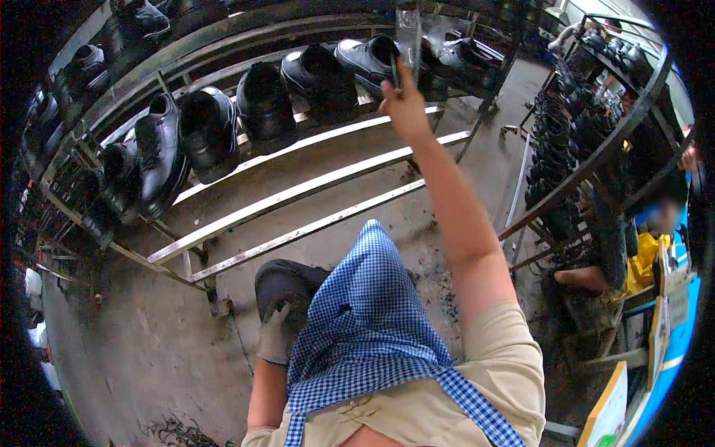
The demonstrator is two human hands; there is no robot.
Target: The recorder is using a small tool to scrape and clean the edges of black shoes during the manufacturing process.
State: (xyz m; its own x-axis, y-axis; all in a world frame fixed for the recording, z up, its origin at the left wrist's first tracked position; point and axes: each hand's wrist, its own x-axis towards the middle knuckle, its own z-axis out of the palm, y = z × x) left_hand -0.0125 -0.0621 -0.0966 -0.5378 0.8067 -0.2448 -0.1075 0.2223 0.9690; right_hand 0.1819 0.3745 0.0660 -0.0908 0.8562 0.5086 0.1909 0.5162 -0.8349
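My right hand (406, 112) is stretched forward over the rack, at the heel side of a black leather shoe (361, 61). The index finger points up along a slim dark thing, and the thumb sticks out to the left; the grip seems closed, but what it holds is unclear. Just above the fingers is a clear plastic piece (408, 37), partly see-through. My left hand (274, 331), in a pale glove with a blue cuff, lies against my dark trouser leg beside the checked apron (357, 320); its fingers look laid flat and hold nothing visible.
Several black shoes (313, 71) line the top of a metal rack (298, 179) with bare lower bars. At the right, another rack (573, 179) carries many dark shoes. Yellow material (642, 264) and a person's arm (581, 279) are beyond it. Dark scraps (179, 432) lie at lower left.
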